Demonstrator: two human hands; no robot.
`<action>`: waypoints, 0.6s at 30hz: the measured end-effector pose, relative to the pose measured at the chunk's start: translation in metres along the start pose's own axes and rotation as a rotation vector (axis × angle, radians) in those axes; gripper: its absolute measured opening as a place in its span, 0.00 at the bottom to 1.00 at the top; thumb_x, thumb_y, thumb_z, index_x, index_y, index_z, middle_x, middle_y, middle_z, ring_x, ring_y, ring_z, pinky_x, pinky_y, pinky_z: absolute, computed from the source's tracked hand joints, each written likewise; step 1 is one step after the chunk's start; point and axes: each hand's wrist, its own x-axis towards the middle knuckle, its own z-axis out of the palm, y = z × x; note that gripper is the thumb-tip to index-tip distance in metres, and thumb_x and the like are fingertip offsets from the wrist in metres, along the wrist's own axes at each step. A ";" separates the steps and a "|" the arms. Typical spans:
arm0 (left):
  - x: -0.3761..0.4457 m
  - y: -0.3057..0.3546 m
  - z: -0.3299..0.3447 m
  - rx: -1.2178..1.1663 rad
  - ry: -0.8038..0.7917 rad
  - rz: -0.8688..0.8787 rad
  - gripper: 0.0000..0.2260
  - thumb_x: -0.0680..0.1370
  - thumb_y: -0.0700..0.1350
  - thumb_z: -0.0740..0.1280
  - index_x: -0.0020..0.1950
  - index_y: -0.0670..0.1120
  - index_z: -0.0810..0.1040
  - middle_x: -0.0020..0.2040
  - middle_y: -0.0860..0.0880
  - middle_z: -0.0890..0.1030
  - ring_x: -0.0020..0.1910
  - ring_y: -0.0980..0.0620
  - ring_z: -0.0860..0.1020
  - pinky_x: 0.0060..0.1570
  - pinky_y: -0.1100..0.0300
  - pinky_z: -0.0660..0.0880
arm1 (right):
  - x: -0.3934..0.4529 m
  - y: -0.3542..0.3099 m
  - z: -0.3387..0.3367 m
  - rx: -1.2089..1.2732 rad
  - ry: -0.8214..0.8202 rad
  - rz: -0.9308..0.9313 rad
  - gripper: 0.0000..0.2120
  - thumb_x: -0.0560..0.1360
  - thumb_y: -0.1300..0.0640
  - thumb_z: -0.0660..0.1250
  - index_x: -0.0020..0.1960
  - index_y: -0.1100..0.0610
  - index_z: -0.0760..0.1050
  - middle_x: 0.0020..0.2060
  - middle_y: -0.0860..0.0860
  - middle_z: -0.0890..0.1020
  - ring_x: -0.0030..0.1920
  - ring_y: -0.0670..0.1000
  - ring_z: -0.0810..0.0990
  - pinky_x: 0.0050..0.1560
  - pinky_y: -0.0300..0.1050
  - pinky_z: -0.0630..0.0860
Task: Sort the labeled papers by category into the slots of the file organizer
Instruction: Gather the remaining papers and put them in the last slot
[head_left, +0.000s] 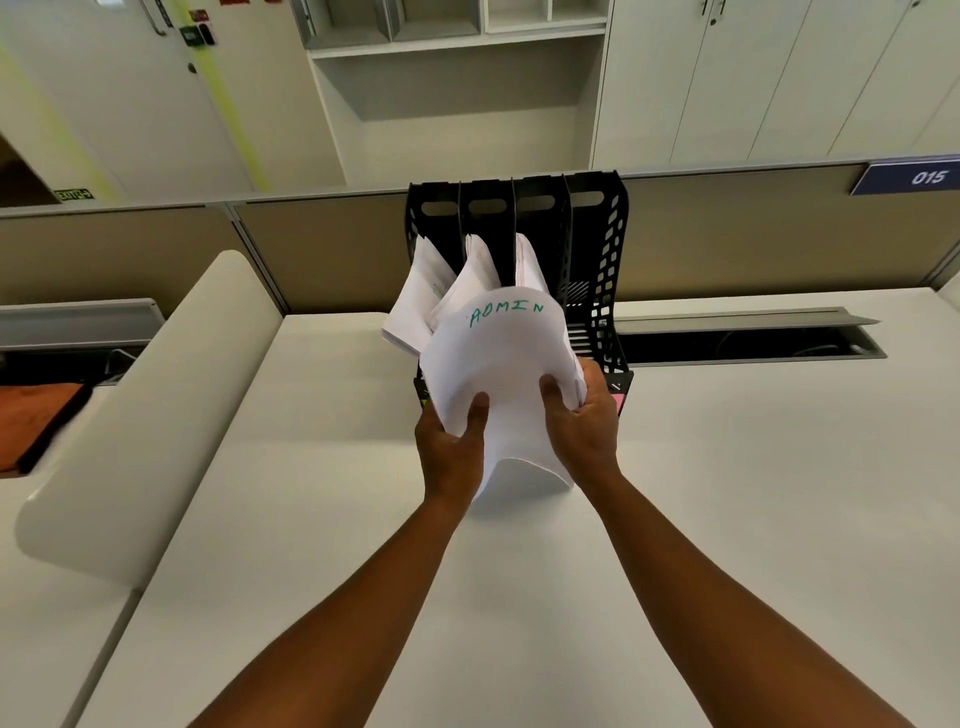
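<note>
Both hands hold a curved bundle of papers (498, 374) headed "ADMIN" in green, just in front of the black file organizer (597, 270) on the white desk (727, 467). The left hand (452, 447) grips its lower left edge, thumb on top; the right hand (584, 421) grips the right edge the same way. Three slots on the left already hold sheets, while the rightmost slot looks empty. The sorting seems nearly done: this bundle is not yet seated in a slot.

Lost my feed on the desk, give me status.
Left hand and right hand both grip the ADMIN stack. Stack bowed, at the file organizer. Rightmost slot empty, nothing blocking.
</note>
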 end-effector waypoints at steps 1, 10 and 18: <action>0.000 -0.001 -0.001 0.015 -0.004 0.012 0.29 0.72 0.55 0.73 0.71 0.54 0.69 0.60 0.54 0.79 0.55 0.54 0.80 0.44 0.72 0.77 | -0.002 0.002 -0.001 0.001 -0.003 0.010 0.13 0.76 0.51 0.67 0.58 0.48 0.69 0.45 0.41 0.75 0.43 0.40 0.77 0.33 0.22 0.73; 0.005 -0.010 -0.008 0.042 -0.006 -0.072 0.22 0.72 0.56 0.73 0.64 0.58 0.72 0.51 0.59 0.80 0.50 0.55 0.80 0.38 0.74 0.76 | -0.007 0.026 -0.008 -0.033 -0.031 0.158 0.16 0.75 0.50 0.69 0.61 0.50 0.72 0.46 0.46 0.78 0.45 0.46 0.78 0.31 0.23 0.71; 0.009 0.005 -0.002 0.004 -0.040 -0.022 0.28 0.70 0.62 0.71 0.67 0.56 0.71 0.55 0.52 0.81 0.52 0.50 0.81 0.44 0.61 0.82 | -0.004 0.009 -0.006 0.030 -0.005 0.086 0.13 0.74 0.51 0.70 0.57 0.44 0.71 0.41 0.36 0.77 0.40 0.38 0.79 0.32 0.25 0.75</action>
